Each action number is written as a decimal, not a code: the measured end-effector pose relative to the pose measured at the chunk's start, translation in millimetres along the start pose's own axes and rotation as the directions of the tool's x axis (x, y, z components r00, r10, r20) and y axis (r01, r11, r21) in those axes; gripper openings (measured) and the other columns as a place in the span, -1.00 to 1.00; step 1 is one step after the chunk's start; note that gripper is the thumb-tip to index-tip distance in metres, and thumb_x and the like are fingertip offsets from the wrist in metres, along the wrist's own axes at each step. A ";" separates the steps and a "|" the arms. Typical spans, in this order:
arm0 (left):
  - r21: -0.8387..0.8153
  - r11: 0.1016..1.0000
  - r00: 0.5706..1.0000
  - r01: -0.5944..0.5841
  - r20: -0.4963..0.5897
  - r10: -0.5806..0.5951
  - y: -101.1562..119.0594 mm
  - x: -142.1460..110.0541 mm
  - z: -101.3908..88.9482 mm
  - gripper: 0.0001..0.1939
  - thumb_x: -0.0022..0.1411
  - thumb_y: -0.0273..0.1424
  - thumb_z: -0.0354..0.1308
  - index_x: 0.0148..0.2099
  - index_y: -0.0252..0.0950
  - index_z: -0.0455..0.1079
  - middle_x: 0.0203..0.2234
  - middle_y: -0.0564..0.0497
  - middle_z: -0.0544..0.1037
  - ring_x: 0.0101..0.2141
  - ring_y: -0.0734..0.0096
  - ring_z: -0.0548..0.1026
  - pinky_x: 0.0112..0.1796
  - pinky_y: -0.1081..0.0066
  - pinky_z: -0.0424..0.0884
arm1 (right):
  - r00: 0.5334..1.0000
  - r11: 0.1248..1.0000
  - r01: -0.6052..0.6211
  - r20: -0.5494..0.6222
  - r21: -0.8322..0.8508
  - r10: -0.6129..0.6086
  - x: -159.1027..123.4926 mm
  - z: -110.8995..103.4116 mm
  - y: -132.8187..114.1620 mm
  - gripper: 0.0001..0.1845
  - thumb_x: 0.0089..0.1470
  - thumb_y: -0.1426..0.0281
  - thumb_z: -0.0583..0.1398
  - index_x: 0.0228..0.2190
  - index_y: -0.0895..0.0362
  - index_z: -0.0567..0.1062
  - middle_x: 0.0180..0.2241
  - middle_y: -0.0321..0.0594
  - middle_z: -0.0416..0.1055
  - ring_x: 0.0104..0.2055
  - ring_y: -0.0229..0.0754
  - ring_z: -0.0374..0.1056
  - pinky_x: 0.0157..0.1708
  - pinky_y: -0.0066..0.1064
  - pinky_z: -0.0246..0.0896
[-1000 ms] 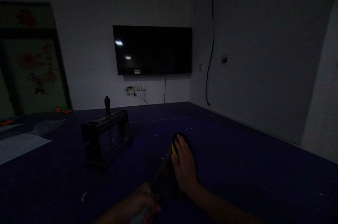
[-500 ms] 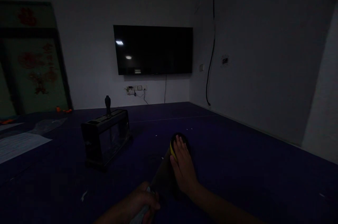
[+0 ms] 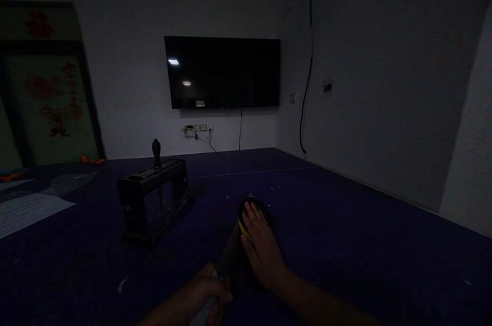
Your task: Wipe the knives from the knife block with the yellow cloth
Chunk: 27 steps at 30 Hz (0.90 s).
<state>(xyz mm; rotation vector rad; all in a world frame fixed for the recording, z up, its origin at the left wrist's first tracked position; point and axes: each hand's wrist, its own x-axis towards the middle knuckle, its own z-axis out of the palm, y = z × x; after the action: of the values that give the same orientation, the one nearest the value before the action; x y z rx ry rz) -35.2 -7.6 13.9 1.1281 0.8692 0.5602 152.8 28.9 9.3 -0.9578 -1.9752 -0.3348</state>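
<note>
My left hand (image 3: 209,290) is closed around the pale grey handle (image 3: 207,310) of a long, flat, blade-like tool (image 3: 230,251). The tool points forward, low over the purple floor; its exact kind is too dark to tell. My right hand (image 3: 263,249) lies over a round black pad with a yellow edge (image 3: 243,228), fingers stretched across its top and thumb by the yellow side. This pad rests against the far part of the blade, whose pale tip (image 3: 250,195) shows just beyond it. The pad's underside is hidden.
A black frame-like stand (image 3: 154,198) with an upright dark handle (image 3: 156,151) is to the left. Farther left lie white paper sheets (image 3: 34,213), clear plastic (image 3: 73,181) and orange items (image 3: 90,161). A television (image 3: 225,72) hangs on the far wall; a black cable (image 3: 305,105) dangles beside it.
My right hand and the round pad have shifted a little left across the blade, and the tip now shows past them. My left hand has hardly moved.
</note>
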 end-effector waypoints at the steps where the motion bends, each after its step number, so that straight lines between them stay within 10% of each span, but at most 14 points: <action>1: 0.004 1.000 1.000 0.004 0.006 -0.004 1.0 -1.8 1.4 -0.88 -0.17 -0.45 0.17 -0.55 -0.34 0.25 -0.81 0.12 0.33 -0.76 0.51 0.28 -0.65 0.52 0.15 | 1.000 1.000 -0.020 -0.012 0.003 0.020 -0.4 1.2 0.7 -0.48 0.20 0.32 -0.09 0.18 0.06 -0.03 0.23 -0.21 -0.14 0.25 -0.07 -0.22 0.14 -0.03 -0.07; 10: -0.003 1.000 1.000 0.009 0.013 -0.009 3.5 -4.8 4.4 -0.87 -0.19 -0.50 0.16 -0.52 -0.33 0.24 -0.81 0.15 0.35 -0.79 0.59 0.22 -0.64 0.54 0.15 | 0.975 0.980 -0.197 -0.106 0.003 0.196 0.4 7.8 8.5 -0.41 0.20 0.28 -0.10 0.21 0.09 -0.18 0.25 -0.17 -0.23 0.26 -0.04 -0.26 0.15 0.02 -0.17; 27: -0.023 0.994 0.995 -0.104 -0.013 0.104 -7.2 15.2 -5.2 -0.73 -0.16 -0.28 0.21 -0.65 -0.33 0.24 -0.87 0.10 0.26 -0.78 0.51 0.24 -0.68 0.52 0.12 | 0.991 0.997 0.081 0.112 -0.004 -0.080 2.2 11.7 3.3 -0.42 0.06 0.64 -0.14 0.12 0.12 0.15 0.15 -0.22 0.11 0.20 -0.21 -0.03 0.10 -0.19 0.08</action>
<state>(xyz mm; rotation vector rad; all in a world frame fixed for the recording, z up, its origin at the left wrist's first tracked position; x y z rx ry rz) -31.1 4.3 1.5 1.1537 0.8154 0.6621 147.5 38.8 4.0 -0.9213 -2.1198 -0.3414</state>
